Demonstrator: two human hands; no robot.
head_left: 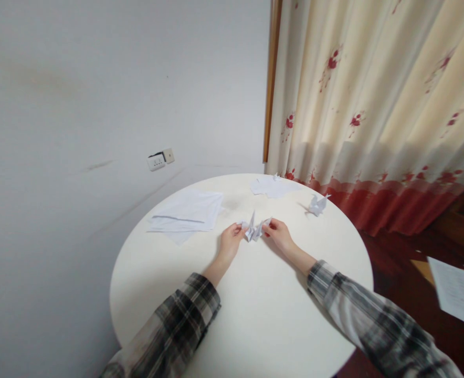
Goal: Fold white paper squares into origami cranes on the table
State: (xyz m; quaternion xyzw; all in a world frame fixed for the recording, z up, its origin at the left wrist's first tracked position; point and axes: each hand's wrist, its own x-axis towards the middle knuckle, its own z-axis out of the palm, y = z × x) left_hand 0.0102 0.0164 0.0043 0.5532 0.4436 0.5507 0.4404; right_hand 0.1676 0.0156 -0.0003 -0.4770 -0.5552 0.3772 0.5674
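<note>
A white folded paper crane point(253, 231) is held between my two hands over the middle of the round white table point(248, 315). My left hand point(231, 241) pinches its left side between thumb and fingers. At the opposite side, my right hand point(280, 234) pinches the other wing or tip; which part exactly I cannot tell. One pointed flap stands up between the hands. A second paper crane point(317, 205) rests on the table to the right, beyond my right hand.
White paper sheets point(188, 210) lie in a loose stack at the left. More paper point(273, 186) lies at the table's far edge, with a small folded piece on it. A wall with a socket point(156, 162) borders the left, a curtain point(373, 105) the right.
</note>
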